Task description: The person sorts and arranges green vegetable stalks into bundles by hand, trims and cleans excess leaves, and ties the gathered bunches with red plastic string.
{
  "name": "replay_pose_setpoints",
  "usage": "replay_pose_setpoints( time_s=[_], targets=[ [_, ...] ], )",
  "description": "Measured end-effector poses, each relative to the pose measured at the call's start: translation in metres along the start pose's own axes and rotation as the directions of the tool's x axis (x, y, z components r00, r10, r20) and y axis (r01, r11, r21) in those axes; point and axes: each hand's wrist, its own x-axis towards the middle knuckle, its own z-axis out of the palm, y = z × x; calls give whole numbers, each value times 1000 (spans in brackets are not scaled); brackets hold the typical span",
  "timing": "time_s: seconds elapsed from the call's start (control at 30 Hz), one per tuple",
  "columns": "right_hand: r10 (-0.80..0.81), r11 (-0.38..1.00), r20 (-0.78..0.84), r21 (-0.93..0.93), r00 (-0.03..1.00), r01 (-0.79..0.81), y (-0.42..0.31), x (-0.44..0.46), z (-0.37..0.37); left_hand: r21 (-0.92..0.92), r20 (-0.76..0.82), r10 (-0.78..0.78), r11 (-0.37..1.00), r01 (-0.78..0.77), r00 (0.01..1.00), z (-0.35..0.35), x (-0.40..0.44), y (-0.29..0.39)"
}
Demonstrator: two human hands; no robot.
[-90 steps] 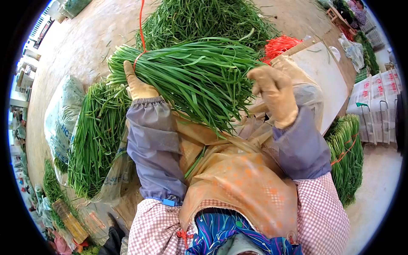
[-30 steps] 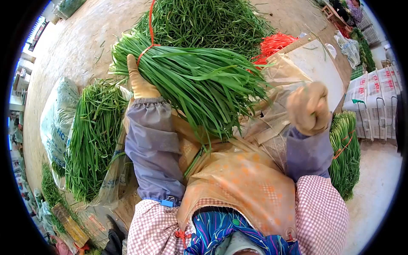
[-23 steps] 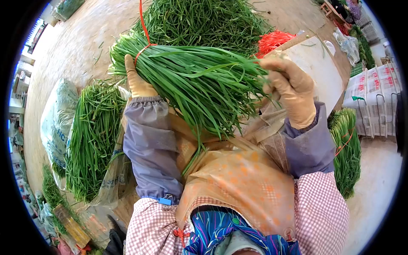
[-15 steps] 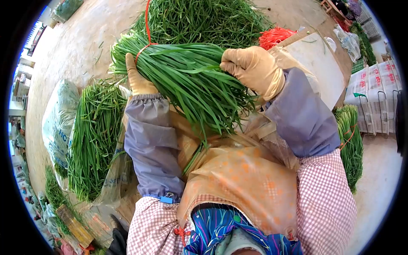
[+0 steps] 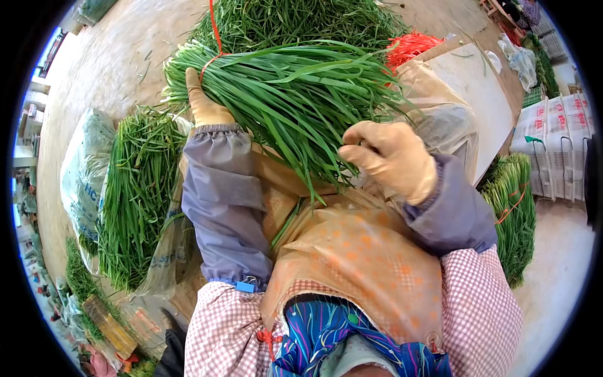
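Observation:
A large bundle of garlic chives (image 5: 295, 88) lies across in front of me, its pale cut ends to the left and its green leaf tips fanned out to the right. A red tie (image 5: 213, 56) circles the bundle near the cut ends, and one strand runs upward. My left hand (image 5: 204, 103), in a tan glove, is closed around the bundle from below, with the thumb beside the tie and the other fingers hidden. My gloved right hand (image 5: 396, 157) is just below and right of the leaf tips, fingers bent, with a gap between thumb and forefinger.
A big heap of loose chives (image 5: 295, 25) lies behind the bundle. More chives (image 5: 138, 195) lie at left by a plastic bag (image 5: 88, 169). Red ties (image 5: 411, 47) sit by a white board (image 5: 465, 94). Tied chives (image 5: 512, 213) and white crates (image 5: 553, 144) are at right.
My right hand has come off the leaf tips and moved down and slightly right. The leaves have spread out further to the right. My left hand still holds the bundle.

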Motion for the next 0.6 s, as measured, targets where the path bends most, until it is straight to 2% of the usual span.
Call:
replay_pose_setpoints(
  time_s=[0.03, 0.1, 0.2, 0.3, 0.33, 0.37, 0.43, 0.5, 0.53, 0.6],
  targets=[
    [-103, 979, -74, -186, 992, 88, 4, 4, 11, 12, -6, 7, 1000, -7, 1000, 2, -3, 0],
    [-102, 993, -154, -67, 983, 93, 18, 15, 31, -15, 13, 27, 1000, -27, 1000, 3, -4, -1],
    [-273, 955, -228, 57, 935, 292, 20, 13, 29, -61, 48, 26, 998, -24, 998, 3, -3, 2],
    [-520, 815, -200, 172, 830, 553, 14, -7, 14, -52, 8, 16, 999, -16, 1000, 1, -3, 1],
    [-567, 745, -116, 350, 816, 568, 14, -13, 10, -55, 18, 9, 998, -8, 1000, -1, 1, 1],
    [-565, 759, 44, 419, 824, 498, 14, -17, 6, -59, 28, 3, 998, -1, 1000, -3, 5, 1],
    [-332, 873, -93, 346, 939, 343, 17, -25, 13, -52, 14, 4, 999, -3, 1000, -3, 6, 0],
    [-1, 974, -183, 223, 983, 42, 9, -20, 2, -38, -12, 15, 999, -15, 1000, -1, 4, 0],
    [-104, 989, -325, 70, 940, 134, 16, -14, 8, -49, 16, 2, 999, -1, 1000, -4, 5, 0],
    [-86, 995, -386, 10, 919, 97, 19, -7, 18, -63, 74, -26, 998, 30, 997, -7, 6, 1]
  ],
)
